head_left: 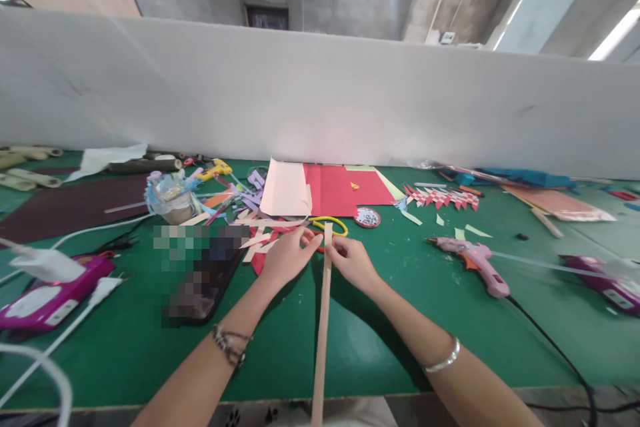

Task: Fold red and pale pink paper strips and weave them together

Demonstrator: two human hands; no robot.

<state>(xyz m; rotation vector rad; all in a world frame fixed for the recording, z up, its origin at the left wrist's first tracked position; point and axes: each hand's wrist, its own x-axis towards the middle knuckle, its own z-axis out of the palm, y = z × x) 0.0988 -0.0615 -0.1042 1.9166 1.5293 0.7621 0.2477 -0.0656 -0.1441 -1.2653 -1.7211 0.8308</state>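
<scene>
A long pale paper strip (323, 320) runs from the table's front edge up to my hands at the middle of the green table (400, 333). My left hand (287, 255) and my right hand (353, 259) both pinch the strip's far end, one on each side. Just behind my fingers lie yellow-handled scissors (334, 221) and several cut paper strips (260, 230). Red and cream paper sheets (325, 190) lie farther back.
A pink glue gun (475, 260) with a black cord lies right of my hands. A purple device (47, 293) sits at left, another (605, 280) at far right. A tape roll (173, 200), a small round tin (367, 217) and a white partition wall (320, 100) stand behind.
</scene>
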